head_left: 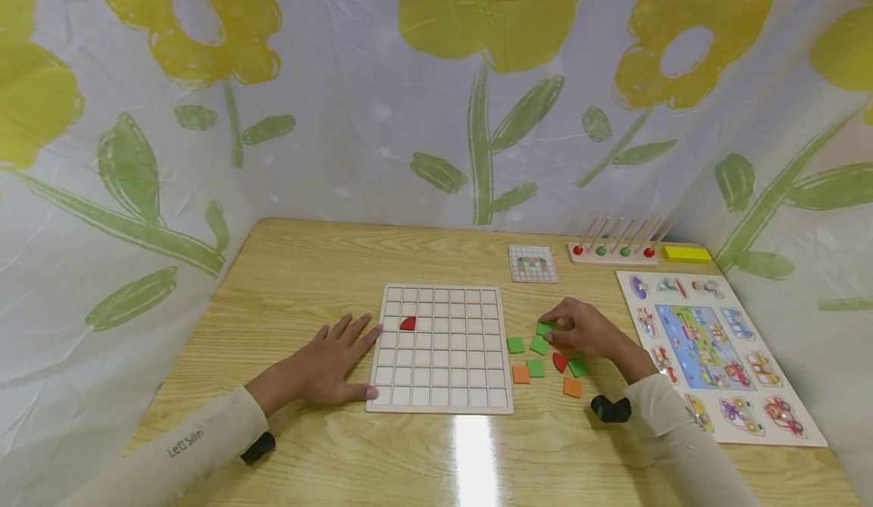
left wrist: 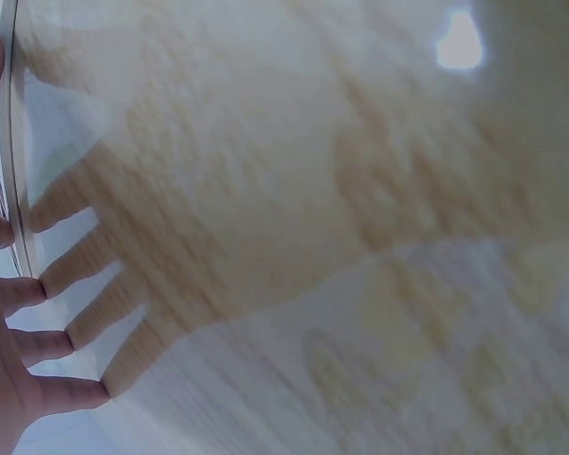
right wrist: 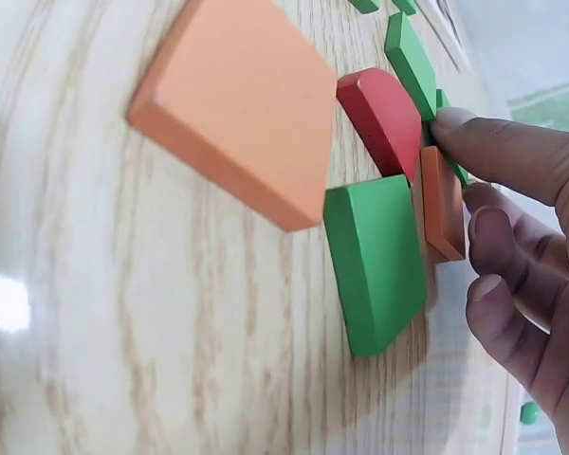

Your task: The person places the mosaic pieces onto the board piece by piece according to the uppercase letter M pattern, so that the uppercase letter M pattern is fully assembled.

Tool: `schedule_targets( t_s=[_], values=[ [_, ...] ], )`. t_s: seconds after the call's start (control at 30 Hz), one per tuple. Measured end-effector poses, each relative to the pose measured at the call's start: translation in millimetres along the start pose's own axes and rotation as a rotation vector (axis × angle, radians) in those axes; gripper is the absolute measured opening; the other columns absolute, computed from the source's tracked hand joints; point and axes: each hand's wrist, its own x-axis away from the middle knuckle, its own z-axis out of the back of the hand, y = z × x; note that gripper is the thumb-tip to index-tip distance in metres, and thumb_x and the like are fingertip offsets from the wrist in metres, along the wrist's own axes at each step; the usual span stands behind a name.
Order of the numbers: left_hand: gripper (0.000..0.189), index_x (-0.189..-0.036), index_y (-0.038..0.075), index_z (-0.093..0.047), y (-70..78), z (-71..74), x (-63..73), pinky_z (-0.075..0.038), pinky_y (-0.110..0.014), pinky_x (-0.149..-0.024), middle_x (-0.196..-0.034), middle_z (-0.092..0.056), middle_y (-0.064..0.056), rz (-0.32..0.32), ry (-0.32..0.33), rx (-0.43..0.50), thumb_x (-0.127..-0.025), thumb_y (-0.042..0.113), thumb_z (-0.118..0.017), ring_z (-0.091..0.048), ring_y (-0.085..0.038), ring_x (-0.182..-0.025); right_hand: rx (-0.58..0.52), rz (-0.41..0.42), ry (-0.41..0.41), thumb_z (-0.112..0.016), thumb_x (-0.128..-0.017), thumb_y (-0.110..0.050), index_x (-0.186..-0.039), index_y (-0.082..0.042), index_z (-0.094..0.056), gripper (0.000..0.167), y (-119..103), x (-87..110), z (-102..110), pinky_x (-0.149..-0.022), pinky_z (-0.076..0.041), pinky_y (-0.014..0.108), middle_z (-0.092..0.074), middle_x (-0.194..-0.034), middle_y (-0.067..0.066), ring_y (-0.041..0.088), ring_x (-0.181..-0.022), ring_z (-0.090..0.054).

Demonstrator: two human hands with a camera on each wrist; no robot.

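A pale wooden grid board [head_left: 439,348] lies on the table with one red quarter-circle tile [head_left: 408,323] in an upper-left cell. Spread beside its left edge, my left hand [head_left: 326,363] touches the rim with thumb and index finger. To the board's right, my right hand [head_left: 588,328] pinches a green square tile [head_left: 544,328] between thumb and fingers. Around it lie several green square tiles [head_left: 535,368], a red quarter-circle tile [right wrist: 384,121] and orange square tiles [right wrist: 242,104]. In the right wrist view, another orange tile [right wrist: 442,204] sits just under the fingers.
Behind the tiles lies a small pattern card [head_left: 533,264]. A peg stand with beads [head_left: 614,253] and a yellow block [head_left: 686,254] stand at the back right. A picture puzzle board [head_left: 723,363] lies on the right. Flower-printed cloth [head_left: 355,113] hangs around the table.
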Motion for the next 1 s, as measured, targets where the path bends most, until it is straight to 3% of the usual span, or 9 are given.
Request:
schedule_targets(
  t_s=[0.47,0.8,1.0],
  values=[
    [0.1,-0.161,0.01,-0.021,0.5,1.3,-0.3,-0.027,-0.074,-0.108,-0.166,-0.018,-0.022,-0.002,-0.003,-0.009,-0.091,0.074,-0.05,-0.019,-0.053,-0.149,-0.033,-0.011,-0.049,-0.075,-0.092,-0.013,-0.112,-0.006,-0.069,0.023,-5.0,-3.9,-0.9,-0.069,-0.048,0.027,-0.065,-0.105,0.009,0.011,-0.071,-0.054],
    [0.1,-0.162,0.011,-0.02,-0.9,0.4,-1.1,-0.026,-0.074,-0.109,-0.166,-0.016,-0.021,0.006,-0.006,-0.018,-0.091,0.076,-0.048,-0.017,-0.052,-0.15,-0.027,-0.011,-0.053,-0.073,-0.093,-0.013,-0.113,-0.01,-0.07,0.021,-8.8,-5.5,-1.4,-0.075,-0.05,0.03,-0.066,-0.103,0.004,0.014,-0.084,-0.057],
    [0.101,-0.162,0.011,-0.02,-0.4,0.4,-0.8,-0.026,-0.074,-0.109,-0.166,-0.016,-0.021,0.001,-0.008,-0.02,-0.091,0.076,-0.048,-0.017,-0.052,-0.15,-0.068,-0.01,-0.071,-0.071,-0.094,-0.012,-0.111,-0.01,-0.071,0.017,-10.4,-3.7,-2.6,-0.069,-0.05,0.027,-0.067,-0.095,0.004,0.013,-0.073,-0.057]
  ],
)
